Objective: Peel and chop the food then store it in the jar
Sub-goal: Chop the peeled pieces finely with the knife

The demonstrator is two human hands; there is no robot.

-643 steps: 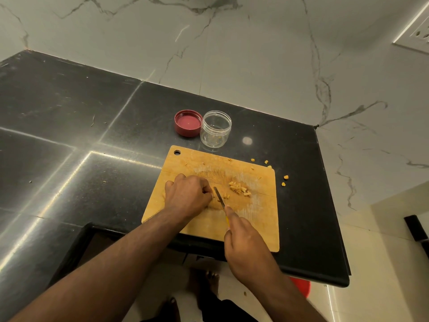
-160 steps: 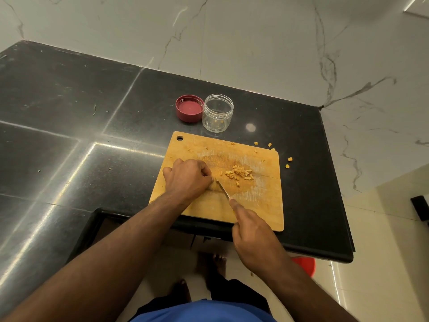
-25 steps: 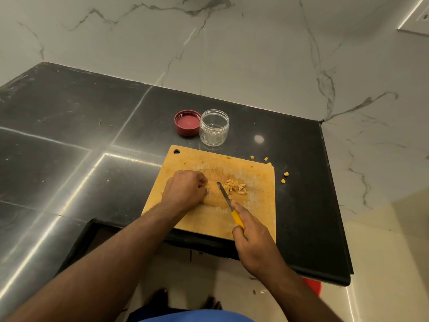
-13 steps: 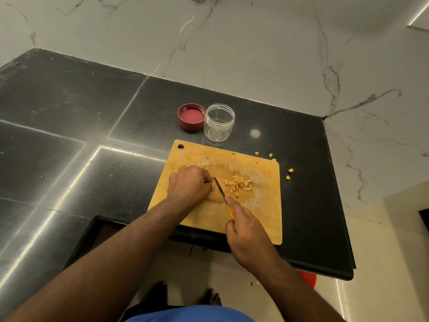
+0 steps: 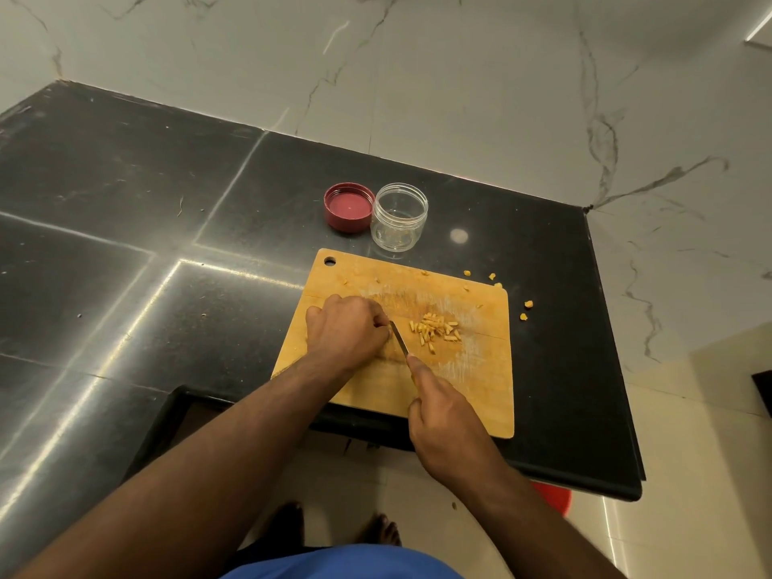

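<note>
Two hands crowd the board (image 5: pixel 480 394): left hand (image 5: pixel 344 328) curls over hidden food beside the knife (image 5: pixel 399 336), which the right hand (image 5: pixel 443 415) grips. A slip could nick knuckles. Pieces (image 5: pixel 434 330) may scatter toward the counter (image 5: pixel 125 265); the jar (image 5: pixel 400 217) waits behind.

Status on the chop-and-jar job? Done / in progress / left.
Done: a pile of cut pieces lies on the board. In hand: right hand holds the knife beside the left hand, which is curled over whatever is being cut. Left: jar is open with only a few bits inside, lid beside it; strays on the counter.
</note>
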